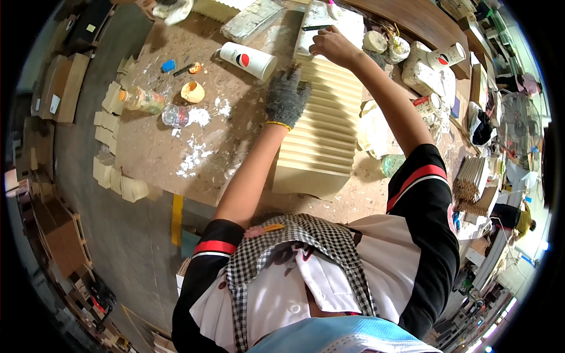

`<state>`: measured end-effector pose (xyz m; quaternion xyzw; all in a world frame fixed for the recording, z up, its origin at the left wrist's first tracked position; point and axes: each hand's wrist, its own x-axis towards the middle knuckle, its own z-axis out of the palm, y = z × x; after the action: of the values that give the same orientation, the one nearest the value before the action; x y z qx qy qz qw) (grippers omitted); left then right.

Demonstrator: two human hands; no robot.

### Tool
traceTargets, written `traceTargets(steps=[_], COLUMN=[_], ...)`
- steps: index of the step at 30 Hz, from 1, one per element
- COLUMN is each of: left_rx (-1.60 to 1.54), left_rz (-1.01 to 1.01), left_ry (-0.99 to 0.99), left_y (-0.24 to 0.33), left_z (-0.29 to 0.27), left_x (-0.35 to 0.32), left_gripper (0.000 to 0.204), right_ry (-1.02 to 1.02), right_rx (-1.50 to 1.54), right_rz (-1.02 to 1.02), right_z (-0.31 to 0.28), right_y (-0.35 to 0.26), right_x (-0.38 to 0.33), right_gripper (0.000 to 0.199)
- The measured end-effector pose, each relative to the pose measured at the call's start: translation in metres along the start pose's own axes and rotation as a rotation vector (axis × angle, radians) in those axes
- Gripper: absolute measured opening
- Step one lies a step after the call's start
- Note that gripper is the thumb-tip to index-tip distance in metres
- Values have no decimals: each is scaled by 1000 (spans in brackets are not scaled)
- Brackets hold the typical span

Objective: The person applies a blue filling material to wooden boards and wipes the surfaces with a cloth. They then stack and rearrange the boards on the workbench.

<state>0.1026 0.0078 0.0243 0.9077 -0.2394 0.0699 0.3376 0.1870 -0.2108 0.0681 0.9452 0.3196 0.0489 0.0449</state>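
Observation:
A long cream block (318, 129) with a ridged top lies lengthwise in front of me on the worktable. My left hand (287, 97), in a grey knit glove with a yellow cuff, rests along the block's left edge, fingers stretched and slightly apart. My bare right hand (334, 48) is closed in a fist over the block's far end. A thin dark stick (315, 27) juts leftward from its knuckles; the fingers hide its rest. Just beyond is a white, paint-smeared board (347, 23), with a pink-handled tool (333, 10) near its far edge.
The brown worktable (229, 147) has white flakes. Left of the block are a paper cup (248, 60), two plastic bottles (141, 100), an orange-rimmed pot (193, 92) and a blue cap (168, 65). On the right are a crumpled cloth (372, 129), more cups (446, 56) and a green bottle (392, 165).

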Motion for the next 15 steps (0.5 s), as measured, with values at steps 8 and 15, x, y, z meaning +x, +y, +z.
traceTargets(steps=[8,15], left_rx=[-6,11], left_rz=[28,4], left_ry=[36,5], left_y=[-1,2], left_z=[-2,2], left_x=[-2,-1], left_gripper=[48,48], right_ry=[27,-58], right_rx=[30,11], right_rz=[32,108], right_z=[-6,-11], right_y=[30,44], right_x=[-75,-98], right_gripper=[18,15])
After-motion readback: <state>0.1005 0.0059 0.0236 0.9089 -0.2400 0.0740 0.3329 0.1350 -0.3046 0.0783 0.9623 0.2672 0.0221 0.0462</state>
